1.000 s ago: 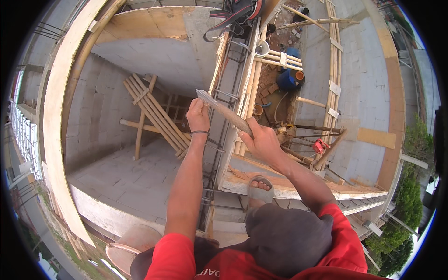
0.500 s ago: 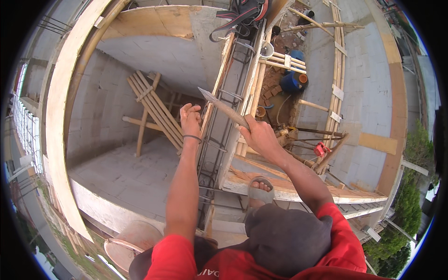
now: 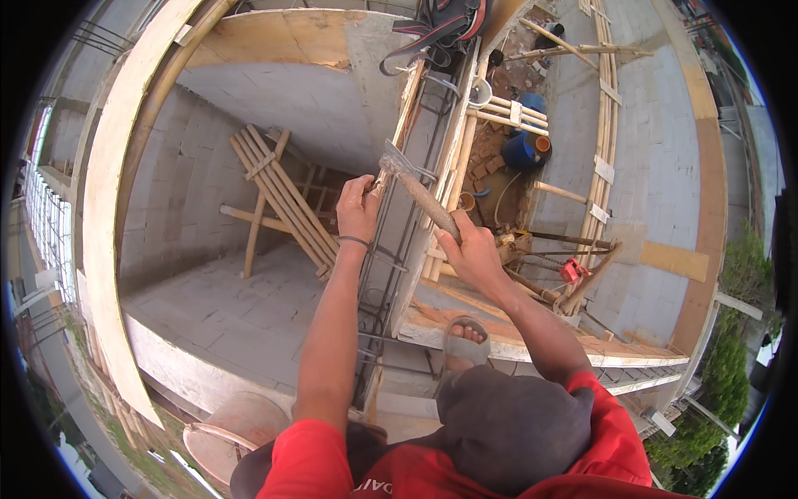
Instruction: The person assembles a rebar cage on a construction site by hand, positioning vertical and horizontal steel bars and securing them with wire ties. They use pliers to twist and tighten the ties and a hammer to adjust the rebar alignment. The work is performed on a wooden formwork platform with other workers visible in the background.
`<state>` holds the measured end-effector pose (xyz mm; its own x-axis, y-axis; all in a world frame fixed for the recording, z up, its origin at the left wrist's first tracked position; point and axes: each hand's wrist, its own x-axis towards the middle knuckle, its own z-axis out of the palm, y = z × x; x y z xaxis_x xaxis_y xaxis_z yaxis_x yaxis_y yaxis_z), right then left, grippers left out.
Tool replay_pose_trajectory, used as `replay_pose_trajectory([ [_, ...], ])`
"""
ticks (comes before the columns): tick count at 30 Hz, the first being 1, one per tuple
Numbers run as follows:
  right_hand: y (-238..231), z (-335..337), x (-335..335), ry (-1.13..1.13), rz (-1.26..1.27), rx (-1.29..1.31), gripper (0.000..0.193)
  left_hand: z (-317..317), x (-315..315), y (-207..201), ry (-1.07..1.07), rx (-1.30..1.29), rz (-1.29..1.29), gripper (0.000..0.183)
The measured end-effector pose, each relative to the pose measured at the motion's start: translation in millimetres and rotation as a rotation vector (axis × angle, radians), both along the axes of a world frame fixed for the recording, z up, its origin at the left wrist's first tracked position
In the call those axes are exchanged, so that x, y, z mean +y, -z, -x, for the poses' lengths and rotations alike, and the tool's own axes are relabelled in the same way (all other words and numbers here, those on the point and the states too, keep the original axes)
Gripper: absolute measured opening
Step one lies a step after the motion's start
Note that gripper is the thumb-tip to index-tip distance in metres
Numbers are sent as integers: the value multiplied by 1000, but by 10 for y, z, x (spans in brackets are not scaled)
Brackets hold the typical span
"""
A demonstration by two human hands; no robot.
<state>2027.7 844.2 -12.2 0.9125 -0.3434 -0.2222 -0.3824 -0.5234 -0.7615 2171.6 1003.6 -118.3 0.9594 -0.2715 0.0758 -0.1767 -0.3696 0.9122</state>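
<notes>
My right hand point(image 3: 475, 252) is closed around the worn wooden handle of a hammer point(image 3: 428, 200). Its greyish metal head points away from me, over the narrow formwork channel. Beside the head, my left hand point(image 3: 357, 208) has its fingers bent together at the top edge of the left formwork board point(image 3: 405, 116). Whatever those fingers pinch is too small to make out. Between the boards runs a cage of steel rebar point(image 3: 384, 249), with bent ties across it.
Left lies a deep block-walled space with a bamboo platform point(image 3: 278, 191). To the right, a lower pit holds a blue drum point(image 3: 520, 150) and bricks. A strapped black bag point(image 3: 449, 33) rests on the far formwork. A bucket point(image 3: 241, 424) sits lower left; my sandalled foot point(image 3: 465, 341) is near.
My left hand has moved up and right to the board edge, its fingers closing. The hammer has turned, showing its head more broadly, and its head has shifted right.
</notes>
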Motion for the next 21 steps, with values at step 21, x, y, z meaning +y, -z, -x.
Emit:
replay_pose_trajectory([
  [21, 9, 87, 76, 75, -115, 16, 22, -138, 37, 130, -145, 128, 214, 8],
])
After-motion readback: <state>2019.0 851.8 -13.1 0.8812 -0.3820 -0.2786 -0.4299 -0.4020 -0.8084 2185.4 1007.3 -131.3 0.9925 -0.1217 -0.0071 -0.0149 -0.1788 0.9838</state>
